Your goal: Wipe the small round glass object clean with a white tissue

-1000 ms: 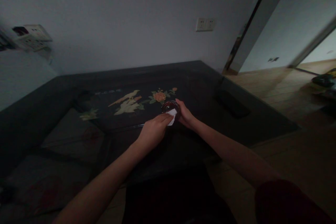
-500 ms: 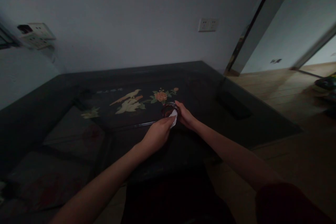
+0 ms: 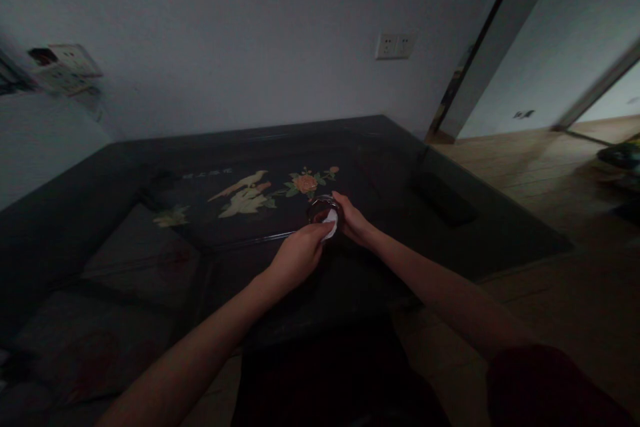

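My right hand (image 3: 354, 220) is closed on the right side of a small, round, dark glass dish (image 3: 315, 208) with a shiny rim. My left hand (image 3: 299, 252) pinches a crumpled white tissue (image 3: 331, 224) against the near side of the dish, at its rim and inside. Both hands are close together over the dark tabletop (image 3: 320, 310). The fingers behind the dish are hidden, and the dim light blurs its finer shape.
Flower and bird pictures (image 3: 245, 203) decorate the glossy tabletop. A dark oblong shape (image 3: 443, 199) shows at right. The tabletop's back edge runs along a pale wall (image 3: 240, 40) with a double socket (image 3: 395, 46). Wooden floor (image 3: 500, 160) lies to the right.
The left hand and the tissue have shifted very slightly at the dish, and the tissue looks a little more bunched. The right hand keeps its hold; the view has barely moved.
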The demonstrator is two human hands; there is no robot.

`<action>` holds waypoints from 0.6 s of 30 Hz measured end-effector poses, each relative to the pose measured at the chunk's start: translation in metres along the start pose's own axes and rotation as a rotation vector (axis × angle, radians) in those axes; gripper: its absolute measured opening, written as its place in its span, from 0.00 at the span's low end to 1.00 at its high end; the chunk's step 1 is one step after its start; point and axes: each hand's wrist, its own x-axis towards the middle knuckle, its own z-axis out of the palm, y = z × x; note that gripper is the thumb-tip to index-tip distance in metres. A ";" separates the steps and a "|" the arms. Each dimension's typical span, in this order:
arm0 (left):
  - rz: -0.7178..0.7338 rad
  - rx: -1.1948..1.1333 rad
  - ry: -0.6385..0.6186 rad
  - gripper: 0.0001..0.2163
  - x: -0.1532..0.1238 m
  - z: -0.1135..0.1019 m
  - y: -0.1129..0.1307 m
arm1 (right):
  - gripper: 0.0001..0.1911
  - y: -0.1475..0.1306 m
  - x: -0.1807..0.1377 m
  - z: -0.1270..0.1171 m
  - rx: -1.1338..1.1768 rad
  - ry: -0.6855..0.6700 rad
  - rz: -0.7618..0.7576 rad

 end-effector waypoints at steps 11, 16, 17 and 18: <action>0.171 0.480 0.052 0.15 0.001 -0.011 -0.011 | 0.23 0.001 0.005 -0.002 0.071 0.013 0.017; 0.177 0.503 0.038 0.15 0.000 -0.007 -0.013 | 0.23 0.000 0.004 0.000 0.091 0.020 0.048; 0.169 0.488 0.038 0.16 0.000 -0.005 -0.013 | 0.23 -0.001 0.003 0.001 0.087 0.019 0.044; 0.164 0.460 0.042 0.16 -0.001 -0.002 -0.014 | 0.23 -0.002 0.002 0.001 0.079 0.020 0.036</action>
